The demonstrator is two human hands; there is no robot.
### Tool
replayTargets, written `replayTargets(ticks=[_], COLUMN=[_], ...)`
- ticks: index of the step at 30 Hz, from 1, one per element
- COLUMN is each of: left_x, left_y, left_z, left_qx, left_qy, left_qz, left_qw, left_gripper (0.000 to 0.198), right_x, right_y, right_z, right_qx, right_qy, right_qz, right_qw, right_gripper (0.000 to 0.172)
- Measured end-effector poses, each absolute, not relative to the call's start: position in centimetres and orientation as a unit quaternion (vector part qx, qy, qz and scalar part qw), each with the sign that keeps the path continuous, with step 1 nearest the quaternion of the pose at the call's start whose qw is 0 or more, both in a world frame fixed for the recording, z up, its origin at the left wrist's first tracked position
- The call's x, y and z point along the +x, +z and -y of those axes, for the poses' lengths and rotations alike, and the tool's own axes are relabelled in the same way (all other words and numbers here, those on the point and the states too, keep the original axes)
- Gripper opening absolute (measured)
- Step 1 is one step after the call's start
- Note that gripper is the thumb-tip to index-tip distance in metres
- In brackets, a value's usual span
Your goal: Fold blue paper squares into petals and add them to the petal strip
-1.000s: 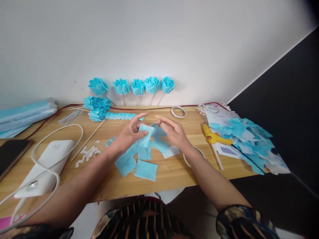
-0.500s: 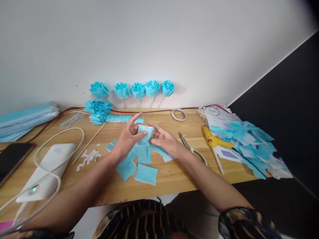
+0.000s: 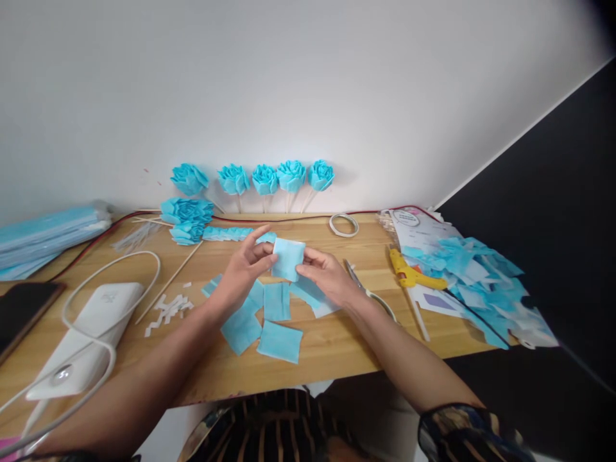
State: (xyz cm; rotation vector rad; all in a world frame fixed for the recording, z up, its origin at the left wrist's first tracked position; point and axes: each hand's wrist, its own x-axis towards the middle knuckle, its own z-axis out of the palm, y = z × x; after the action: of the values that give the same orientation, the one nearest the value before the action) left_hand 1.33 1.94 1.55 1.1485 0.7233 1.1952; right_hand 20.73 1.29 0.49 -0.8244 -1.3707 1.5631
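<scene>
Between my two hands a light-blue square of fabric (image 3: 289,260) is held up above the table. My left hand (image 3: 244,268) pinches its left edge between thumb and fingers, with the index finger pointing up. At the lower right edge, the thumb and fingers of my right hand (image 3: 323,274) grip it. Below lie several more blue squares, among them one near the front (image 3: 280,341) and one just under my hands (image 3: 276,301). Another piece (image 3: 312,296) lies partly beneath my right hand.
Blue fabric roses on sticks (image 3: 264,179) lean against the wall. To the right lie scissors (image 3: 368,292), a tape roll (image 3: 343,224), a yellow glue gun (image 3: 414,273) and a heap of blue scraps (image 3: 481,276). On the left are a white power bank (image 3: 91,340), cable and phone (image 3: 29,314).
The blue square, earlier bent under my left thumb, now spreads flatter between both hands. My left thumb has moved off its face to the left edge. The view has shifted slightly.
</scene>
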Motion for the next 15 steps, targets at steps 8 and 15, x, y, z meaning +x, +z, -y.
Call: replayTargets(ticks=[8,15], left_x=[1.55,1.47], left_y=[1.80,1.28], left_z=[-1.95,-2.16], left_qx=[0.500,0.503], left_qy=[0.530,0.526], left_qz=[-0.334,-0.342], left_qw=[0.598,0.595], left_gripper=[0.058,0.057], right_x=[20.80,21.02], right_y=[0.42,0.67], right_z=[-1.49,-1.53], right_qx=[-0.367,-0.381], right_qy=[0.604,0.592], right_qz=[0.539,0.534], right_qw=[0.458,0.468], right_gripper=[0.023,0.028])
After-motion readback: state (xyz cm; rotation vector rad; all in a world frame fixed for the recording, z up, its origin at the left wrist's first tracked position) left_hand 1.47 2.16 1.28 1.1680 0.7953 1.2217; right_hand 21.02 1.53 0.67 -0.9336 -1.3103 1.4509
